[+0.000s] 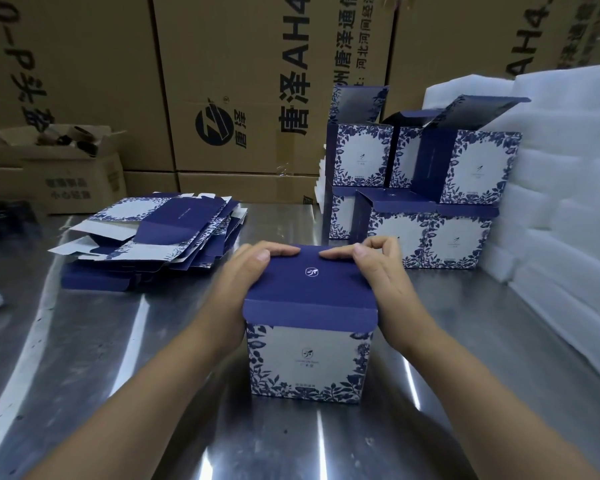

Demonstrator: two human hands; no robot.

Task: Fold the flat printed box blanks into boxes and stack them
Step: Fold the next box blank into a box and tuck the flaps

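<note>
A folded blue-and-white printed box (309, 358) stands upright on the steel table in front of me, its dark blue lid flap lying over the top. My left hand (246, 271) grips the box's left top edge, fingers laid on the lid's far edge. My right hand (378, 268) holds the right top edge, fingertips pressing the same far edge. A loose pile of flat box blanks (160, 233) lies at the left. Several folded boxes (426, 188) are stacked two high at the back right, some with lids standing open.
The shiny steel table (118, 358) carries everything. White foam sheets (565, 181) are piled at the right. Large brown cartons (222, 81) wall off the back, and a small open carton (66, 168) sits at the far left.
</note>
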